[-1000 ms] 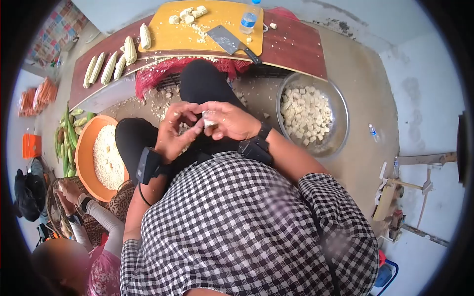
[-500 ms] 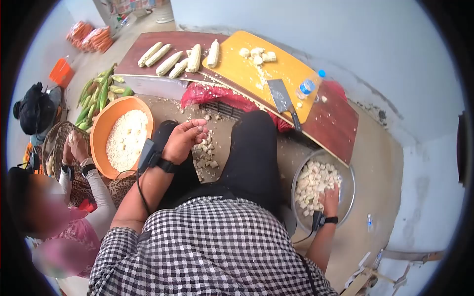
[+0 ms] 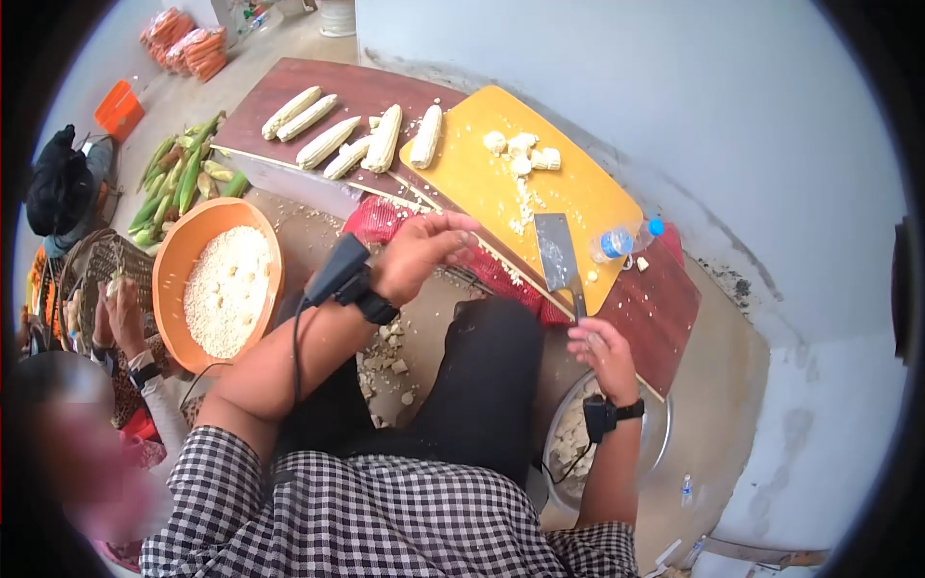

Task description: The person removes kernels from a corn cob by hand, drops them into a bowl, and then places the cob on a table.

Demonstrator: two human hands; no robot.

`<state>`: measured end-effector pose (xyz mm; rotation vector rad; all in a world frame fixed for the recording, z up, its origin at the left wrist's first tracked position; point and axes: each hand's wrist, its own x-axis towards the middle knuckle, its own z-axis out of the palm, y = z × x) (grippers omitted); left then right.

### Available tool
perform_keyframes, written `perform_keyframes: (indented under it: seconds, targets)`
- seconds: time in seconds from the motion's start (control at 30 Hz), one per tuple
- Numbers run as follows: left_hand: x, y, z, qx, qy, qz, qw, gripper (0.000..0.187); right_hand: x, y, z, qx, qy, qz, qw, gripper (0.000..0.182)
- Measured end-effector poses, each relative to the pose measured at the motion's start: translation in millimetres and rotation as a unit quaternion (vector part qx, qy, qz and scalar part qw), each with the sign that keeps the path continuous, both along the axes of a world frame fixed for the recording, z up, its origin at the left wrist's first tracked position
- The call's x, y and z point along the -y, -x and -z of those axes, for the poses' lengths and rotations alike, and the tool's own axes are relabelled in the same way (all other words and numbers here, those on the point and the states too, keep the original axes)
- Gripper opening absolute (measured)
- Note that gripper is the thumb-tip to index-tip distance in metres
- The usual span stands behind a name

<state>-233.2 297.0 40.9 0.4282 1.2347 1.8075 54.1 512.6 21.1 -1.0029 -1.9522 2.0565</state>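
My right hand is raised above the metal bowl, its fingers apart and their tips right at the handle end of the cleaver. The cleaver lies on the yellow cutting board, its handle sticking out over the near edge. My left hand hovers before the table edge with fingers stretched out and nothing in them. Cut corn pieces and loose crumbs sit on the board's far part. One whole peeled cob rests at the board's left edge. Chopped cob chunks fill the bowl, partly hidden by my right arm.
Several peeled cobs lie on the red-brown table. A water bottle lies at the board's right. An orange basin of kernels stands left, beside a co-worker's hands. Unhusked corn is heaped behind it.
My right hand has come up out of the bowl to the cleaver's handle. My left hand has moved forward and right, toward the table edge. The view has shifted slightly.
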Motion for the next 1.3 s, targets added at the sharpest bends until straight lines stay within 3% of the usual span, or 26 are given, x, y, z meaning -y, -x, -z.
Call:
perform_keyframes:
  seconds: [0.1, 0.2, 0.27, 0.3, 0.37, 0.5, 0.63, 0.7, 0.83, 0.93, 1.0, 1.1, 1.2, 1.3]
  targets:
    - [-21.8, 12.1, 39.6, -0.070, 0.022, -0.018, 0.997, 0.022, -34.2, 79.2, 2.6, -0.014, -0.024, -0.045, 0.999, 0.029]
    - [-16.0, 10.1, 93.9, -0.043, 0.042, -0.001, 0.998, 0.021, -74.5, 163.0, 17.5, -0.044, -0.035, -0.021, 0.998, 0.033]
    - [-6.6, 8.5, 74.7, 0.057, 0.123, 0.037, 0.990, 0.021, -105.4, 214.4, 43.0, -0.049, -0.083, -0.001, 0.995, 0.039]
    - [-5.8, 12.3, 66.2, 0.076, 0.105, 0.057, 0.990, 0.021, -121.7, 242.0, 57.3, -0.051, -0.122, 0.003, 0.991, 0.042]
    - [-6.1, 21.4, 51.7, 0.115, 0.074, 0.093, 0.986, 0.022, -145.5, 292.6, 86.2, -0.038, -0.285, -0.012, 0.958, 0.049]
    - [4.2, 46.3, 38.3, 0.223, 0.066, 0.040, 0.972, 0.022, -172.4, 370.6, 134.2, -0.018, -0.520, -0.034, 0.853, 0.059]
    - [12.1, 61.1, 48.8, 0.313, 0.038, -0.077, 0.946, 0.022, -179.6, 405.3, 151.1, 0.105, -0.594, -0.100, 0.792, 0.052]
    - [13.9, 64.4, 51.5, 0.324, 0.031, -0.076, 0.942, 0.023, -176.9, 410.8, 156.8, 0.186, -0.633, -0.140, 0.738, 0.046]
    - [16.2, 63.2, 53.6, 0.349, 0.037, -0.082, 0.933, 0.021, -180.4, 399.6, 151.5, 0.115, -0.630, -0.119, 0.759, 0.037]
    - [15.2, 58.1, 57.0, 0.324, 0.046, -0.077, 0.942, 0.021, -160.8, 377.3, 122.5, -0.007, -0.608, -0.075, 0.790, 0.035]
    - [14.2, 56.4, 56.9, 0.289, 0.054, -0.068, 0.953, 0.022, -131.3, 351.3, 84.9, -0.073, -0.474, -0.046, 0.876, 0.036]
    - [10.8, 48.6, 52.2, 0.225, 0.048, -0.044, 0.972, 0.026, -61.9, 293.1, 13.8, -0.138, -0.249, -0.036, 0.958, 0.038]
    - [7.2, 36.3, 43.4, 0.125, 0.022, 0.028, 0.992, 0.041, 10.3, 226.7, -32.3, -0.183, -0.119, -0.047, 0.975, 0.038]
    - [11.4, 12.4, 24.3, 0.029, -0.063, 0.120, 0.990, 0.055, 72.3, 171.8, -50.9, -0.151, -0.088, -0.072, 0.982, 0.042]
